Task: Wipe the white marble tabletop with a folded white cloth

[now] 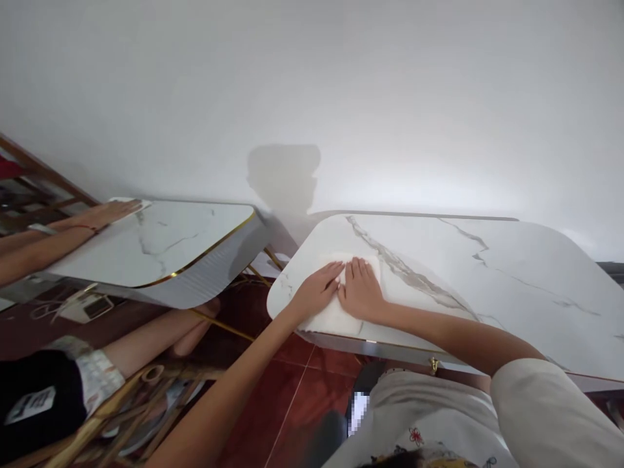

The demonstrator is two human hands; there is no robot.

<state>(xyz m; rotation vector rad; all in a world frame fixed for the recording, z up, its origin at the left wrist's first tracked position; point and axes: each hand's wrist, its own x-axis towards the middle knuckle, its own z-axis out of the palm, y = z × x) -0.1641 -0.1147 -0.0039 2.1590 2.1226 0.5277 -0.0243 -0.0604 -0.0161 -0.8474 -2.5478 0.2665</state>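
A folded white cloth (347,320) lies flat near the left end of a white marble-patterned table (429,247). My left hand (316,289) rests on the cloth with its fingers stretched out. Beside it, my right hand (361,289) presses palm down on the same cloth, fingers extended side by side. The two hands nearly touch at the thumbs. A grey vein in the tabletop runs off to the right of the cloth.
Another marble-patterned table (175,240) with gold trim stands at the left, where a person's hands (114,211) lie on a white cloth (145,204). A wooden chair (121,416) is at the lower left. A wall (414,97) rises behind both tables.
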